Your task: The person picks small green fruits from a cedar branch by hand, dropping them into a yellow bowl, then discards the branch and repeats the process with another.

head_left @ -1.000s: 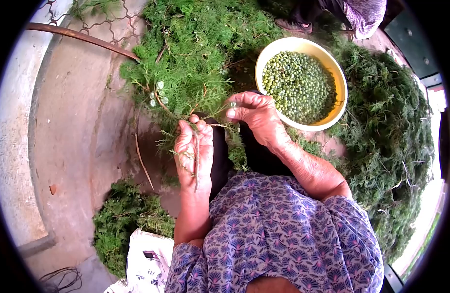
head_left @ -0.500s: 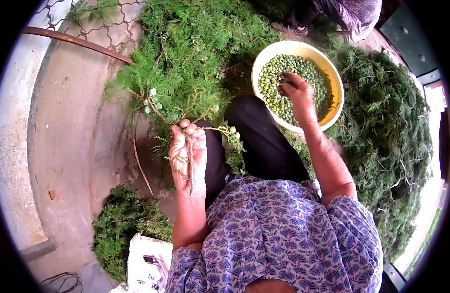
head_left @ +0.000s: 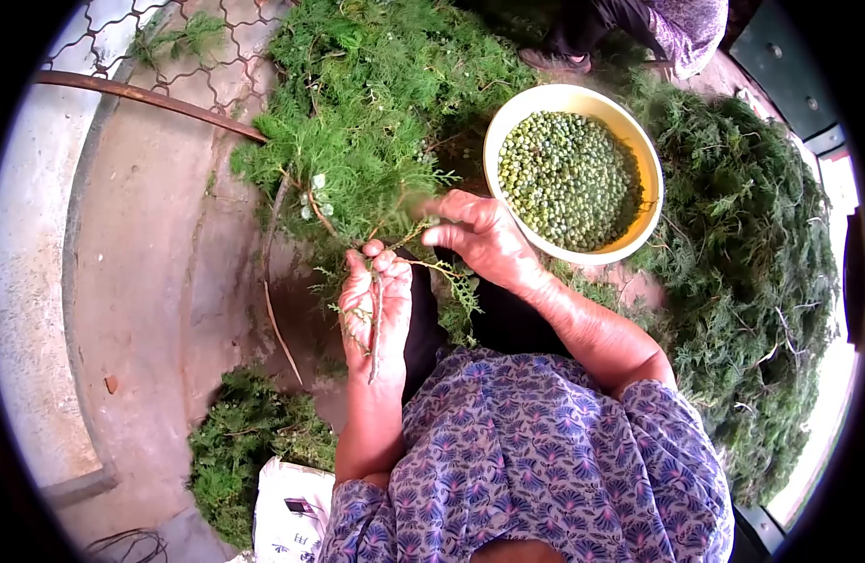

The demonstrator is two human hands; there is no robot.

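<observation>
While the left hand [head_left: 393,302] clasps a leafy branch [head_left: 377,321] | right hand [head_left: 493,242] hovers at it, fingers narrowly parted, hold unclear | yellow basin [head_left: 647,167] of green cones [head_left: 566,178] nearby

Brownish floor [head_left: 146,310], pale ledge [head_left: 37,281]

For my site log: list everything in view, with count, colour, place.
Sprig: 1, green, in left hand
Basin: 1, yellow, right of centre
Cones: many, green, mostly in basin
Branch piles: 3, green, top centre, right, lower left
Bag: 1, white, bottom left
Floor: 1, grey-brown, left
Stick: 1, brown, on floor
Bar: 1, brown, top left
Mesh: 1, dark, top left
Cord: count unclear, black, bottom left
Panel: 1, dark green, top right
Other person: 1, purple and black clothing, top right
Shirt: 1, purple patterned, bottom centre
Trousers: 1 pair, black, centre
Left hand: 1, bare, holding sprig
Right hand: 1, bare, beside sprig
</observation>
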